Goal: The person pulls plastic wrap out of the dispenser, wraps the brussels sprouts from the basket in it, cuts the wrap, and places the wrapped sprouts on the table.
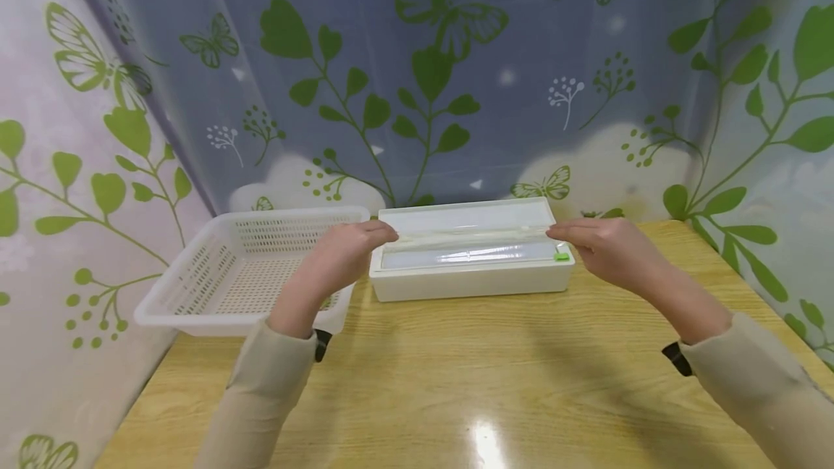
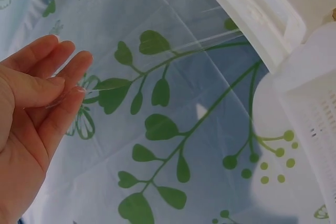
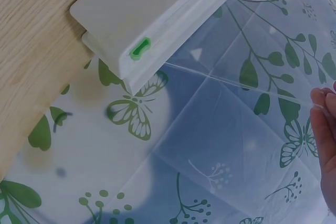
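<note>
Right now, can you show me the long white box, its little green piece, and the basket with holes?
Long white box (image 1: 470,284): head view, middle of front wall.
Little green piece (image 3: 140,49): right wrist view, its middle.
Basket with holes (image 1: 202,320): head view, front rim.

I can read no text, label, brand, number or sign in any of my views.
</note>
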Tool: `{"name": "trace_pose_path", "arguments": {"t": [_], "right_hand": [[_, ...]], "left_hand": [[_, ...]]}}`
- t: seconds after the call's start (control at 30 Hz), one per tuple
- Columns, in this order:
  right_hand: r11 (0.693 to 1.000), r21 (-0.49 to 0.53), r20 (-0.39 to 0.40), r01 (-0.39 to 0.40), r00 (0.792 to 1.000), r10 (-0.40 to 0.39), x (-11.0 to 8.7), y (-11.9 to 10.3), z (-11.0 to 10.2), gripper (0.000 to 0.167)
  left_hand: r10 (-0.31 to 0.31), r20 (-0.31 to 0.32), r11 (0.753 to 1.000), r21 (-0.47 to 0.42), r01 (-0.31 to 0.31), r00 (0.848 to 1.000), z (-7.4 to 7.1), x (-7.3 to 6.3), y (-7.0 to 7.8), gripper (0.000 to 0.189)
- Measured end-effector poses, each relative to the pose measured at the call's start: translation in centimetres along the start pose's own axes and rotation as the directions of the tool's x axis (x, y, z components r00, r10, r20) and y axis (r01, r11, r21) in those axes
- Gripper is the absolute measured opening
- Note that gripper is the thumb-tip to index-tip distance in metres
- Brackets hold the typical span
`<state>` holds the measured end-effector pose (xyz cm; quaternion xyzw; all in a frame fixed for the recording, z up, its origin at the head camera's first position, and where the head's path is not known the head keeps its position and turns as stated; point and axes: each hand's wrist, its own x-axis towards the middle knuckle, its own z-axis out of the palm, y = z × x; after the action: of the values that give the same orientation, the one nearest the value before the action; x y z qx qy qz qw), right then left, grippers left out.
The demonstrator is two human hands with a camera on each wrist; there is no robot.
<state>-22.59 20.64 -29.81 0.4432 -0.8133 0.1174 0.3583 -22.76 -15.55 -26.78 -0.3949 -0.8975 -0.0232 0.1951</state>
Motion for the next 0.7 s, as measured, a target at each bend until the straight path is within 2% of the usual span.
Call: {"name": "trace_pose_path", "arguments": {"t": [0.17, 0.3, 0.37, 0.43, 0.5, 0.6, 0.7], "right_hand": [[1.000, 0.006, -0.005, 0.004, 1.000, -0.004, -0.1, -0.3, -0.5, 0.034], [0.999, 0.036, -0.025, 0.019, 1.000, -0.018, -0.3, -0.6, -0.7, 0.019], [0.999, 0.027, -0.054, 0.031, 0.998, -0.030, -0.3, -0.8, -0.6, 0.024], [0.999, -0.003, -0.091, 0.039, 0.995, -0.039, -0.4, -0.9, -0.5, 0.037], [0.998, -0.049, -0.126, 0.035, 0.991, -0.041, -0.5, -1.0, -0.4, 0.043], [0.995, -0.099, -0.162, 0.005, 0.987, -0.021, -0.6, -1.1, -0.3, 0.043], [0.988, -0.145, -0.183, -0.055, 0.983, 0.028, -0.8, -1.3, -0.4, 0.044]], "left_hand": [[0.017, -0.038, 1.000, -0.025, -0.018, 0.999, -0.2, -0.3, 0.2, 0.042], [0.035, -0.100, 0.998, -0.044, -0.040, 0.994, -0.4, -0.7, 0.4, 0.037], [0.026, -0.120, 0.998, -0.061, -0.034, 0.992, -0.5, -0.9, 0.5, 0.036], [-0.001, -0.120, 0.996, -0.089, -0.010, 0.993, -0.5, -1.1, 0.5, 0.036], [-0.050, -0.100, 0.991, -0.125, 0.038, 0.994, -0.5, -1.2, 0.7, 0.037], [-0.127, -0.053, 0.978, -0.171, 0.116, 0.990, -0.7, -1.4, 1.0, 0.035], [-0.150, -0.070, 0.978, -0.155, 0.137, 0.986, -0.7, -1.5, 1.2, 0.033]]}}
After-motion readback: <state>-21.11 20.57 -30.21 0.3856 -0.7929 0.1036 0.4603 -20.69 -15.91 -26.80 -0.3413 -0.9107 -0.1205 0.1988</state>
